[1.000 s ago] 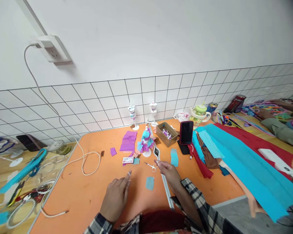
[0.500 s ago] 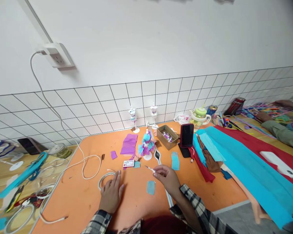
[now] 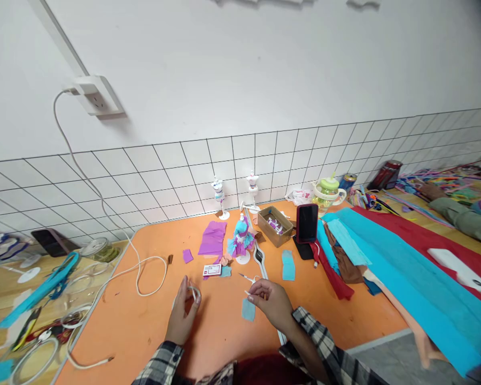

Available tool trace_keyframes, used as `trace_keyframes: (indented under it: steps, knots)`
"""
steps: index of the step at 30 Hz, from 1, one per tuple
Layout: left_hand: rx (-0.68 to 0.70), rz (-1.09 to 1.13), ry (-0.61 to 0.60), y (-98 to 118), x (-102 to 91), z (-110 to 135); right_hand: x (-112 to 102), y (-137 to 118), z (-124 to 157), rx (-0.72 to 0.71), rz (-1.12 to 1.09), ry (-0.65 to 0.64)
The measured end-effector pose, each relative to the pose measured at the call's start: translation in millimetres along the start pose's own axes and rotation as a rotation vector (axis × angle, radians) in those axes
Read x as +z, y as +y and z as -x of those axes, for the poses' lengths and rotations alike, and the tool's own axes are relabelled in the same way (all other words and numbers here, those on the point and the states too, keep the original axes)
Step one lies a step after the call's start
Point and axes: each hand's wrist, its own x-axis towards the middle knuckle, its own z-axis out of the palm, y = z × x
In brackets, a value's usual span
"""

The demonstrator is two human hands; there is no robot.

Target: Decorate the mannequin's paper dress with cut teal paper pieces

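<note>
My left hand point(image 3: 181, 313) is closed around a narrow roll of tape point(image 3: 194, 292), lifted off the orange table. My right hand point(image 3: 270, 302) pinches a tiny white piece point(image 3: 247, 293), too small to make out. Just beyond its fingers lie small white-handled scissors point(image 3: 249, 278). A light-blue paper piece point(image 3: 248, 309) is partly below the right fingertips. Farther back stands a miniature dress form point(image 3: 241, 235) in a blue and purple ruffled dress. Beside it are a small white card box point(image 3: 212, 270) and a purple paper sheet point(image 3: 212, 238).
Two more dress forms point(image 3: 218, 195) stand by the wall. A cardboard box point(image 3: 275, 226), a propped phone point(image 3: 307, 223) and a lidded jug point(image 3: 327, 193) are behind right. Long blue paper point(image 3: 409, 267) covers the right side. A white cable point(image 3: 138, 267) runs left. Another person's sleeve point(image 3: 460, 216) shows far right.
My left hand has picked the tape roll up from the table. My right hand has let go of the scissors, which now lie in front of it, and pinches a small white piece.
</note>
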Motion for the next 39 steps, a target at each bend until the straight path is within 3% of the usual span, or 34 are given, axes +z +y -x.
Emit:
trace_keyframes:
  steps: [3,5,8,9,11,15,18,22,28,32,36,39]
  knots:
    - [0.1,-0.104,0.066,0,-7.8,-1,-4,-4,1,-0.049,0.104,0.017]
    - [0.139,-0.261,0.198,6,-19.5,-4,-7,-5,1,-0.126,0.17,0.054]
    - [0.069,-0.241,0.342,33,-37.3,-9,-9,-8,4,-0.26,0.276,0.139]
    - [0.062,-0.113,0.233,48,-40.6,-10,-9,-9,5,-0.314,0.33,0.175]
    - [-0.081,0.151,-0.055,82,-40.5,-8,-10,-11,7,-0.464,0.461,0.252]
    - [-0.338,0.612,-0.643,150,-22.0,5,-15,-18,8,-0.758,0.68,0.354]
    - [-0.361,0.732,-0.742,178,-9.4,15,-20,-19,10,-0.843,0.764,0.344]
    - [-0.34,0.756,-0.727,187,-3.8,19,-21,-15,15,-0.872,0.783,0.311]
    - [-0.233,0.719,-0.615,186,-5.2,17,-13,-13,17,-0.793,0.612,0.261]
    - [-0.184,0.612,-0.496,184,-7.3,17,-15,-15,8,-0.405,0.204,0.308]
    - [-0.082,0.443,-0.42,179,-8.1,19,-20,-20,1,-0.038,-0.198,0.001]
    - [0.027,0.311,-0.4,175,-8.1,21,-21,-26,1,0.007,-0.227,-0.049]
